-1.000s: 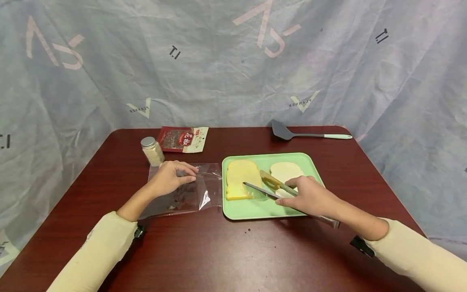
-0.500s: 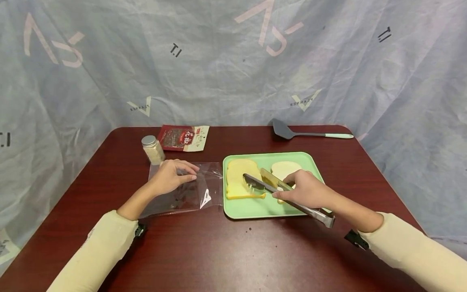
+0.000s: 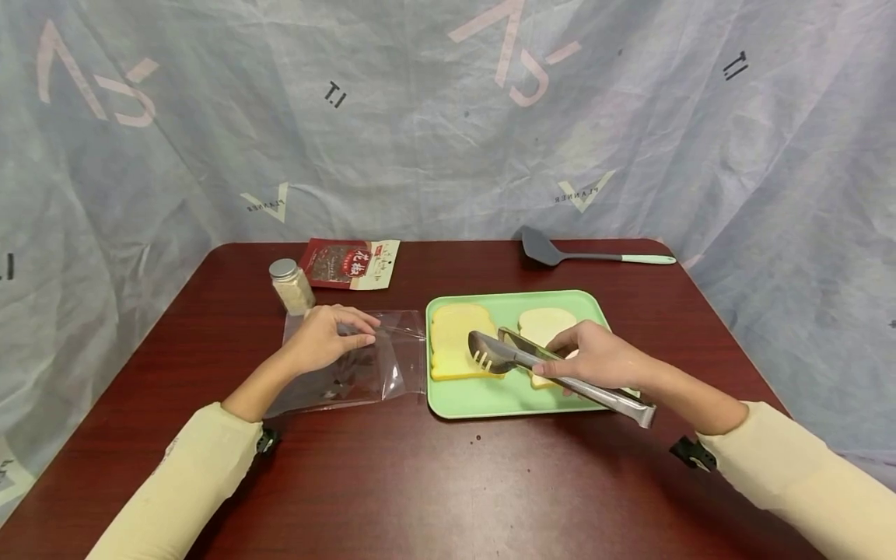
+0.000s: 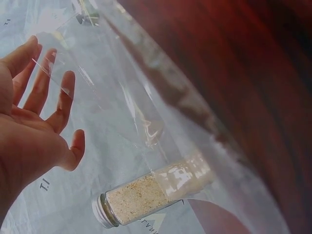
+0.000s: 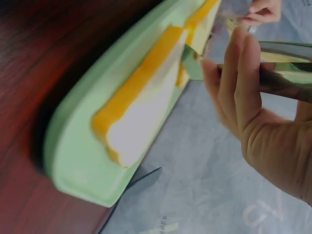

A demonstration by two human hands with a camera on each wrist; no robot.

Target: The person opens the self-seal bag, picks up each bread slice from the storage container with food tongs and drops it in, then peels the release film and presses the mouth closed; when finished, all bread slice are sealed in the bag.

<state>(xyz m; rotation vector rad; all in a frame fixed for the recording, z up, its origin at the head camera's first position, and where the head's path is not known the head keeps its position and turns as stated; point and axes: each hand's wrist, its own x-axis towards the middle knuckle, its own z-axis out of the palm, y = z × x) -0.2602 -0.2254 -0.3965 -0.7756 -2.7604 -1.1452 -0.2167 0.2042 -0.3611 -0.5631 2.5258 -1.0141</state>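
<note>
In the head view, my right hand (image 3: 595, 358) grips metal tongs (image 3: 577, 386), whose tips stand apart over the green tray (image 3: 476, 404). One tip is over the right part of a yellow bread slice (image 3: 455, 334); nothing shows between them. A paler slice (image 3: 546, 323) lies at the tray's right, partly behind my hand. My left hand (image 3: 325, 340) is over a clear plastic bag (image 3: 357, 381), thumb and fingers apart. The left wrist view shows that hand (image 4: 39, 117) with loosely bent fingers and clear film (image 4: 112, 87) against them; whether it bears the film is unclear.
A glass jar (image 3: 292, 289) with a metal lid stands behind my left hand. Behind the bag lies a red and cream packet (image 3: 350, 264). A grey spatula (image 3: 588, 257) with a pale green handle lies beyond the tray, and a grey curtain (image 3: 420, 155) hangs behind the table.
The tongs have turned, so the broad face of their left arm now shows, and the gap between their tips has changed a little. My left hand has stayed in place over the bag.
</note>
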